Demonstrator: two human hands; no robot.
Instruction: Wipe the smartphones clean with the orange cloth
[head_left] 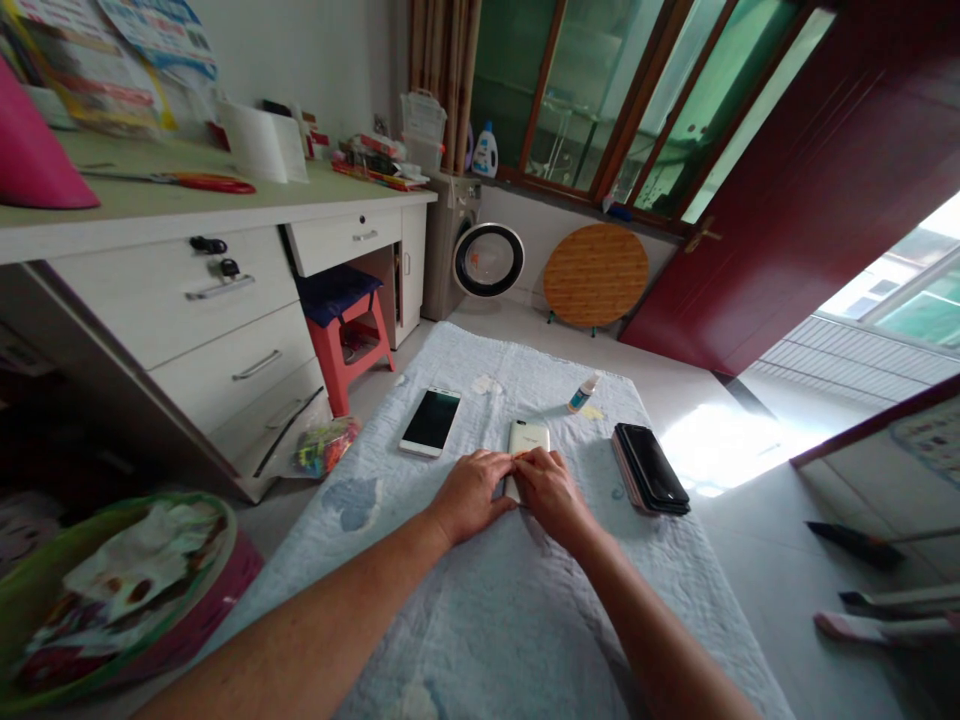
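A white smartphone (535,438) lies back up on the cloth-covered table (480,640), its camera end pointing away from me. My left hand (474,492) grips the phone along its left edge, with the thumb stretched near the bottom end. Over the phone's back, my right hand (549,490) presses with bent fingers close to the left fingertips. A bit of orange shows between the fingertips; what it is I cannot make out. Both hands cover much of the phone's lower part. To the left lies another white smartphone (431,422) with its dark screen up.
Beyond the hands, a small spray bottle (583,393) stands on the cloth. Several stacked phones (651,468) lie at the right edge. A full waste basket (225,590) is at the lower left, beside a white desk (225,300). A red stool (346,340) stands by the drawers.
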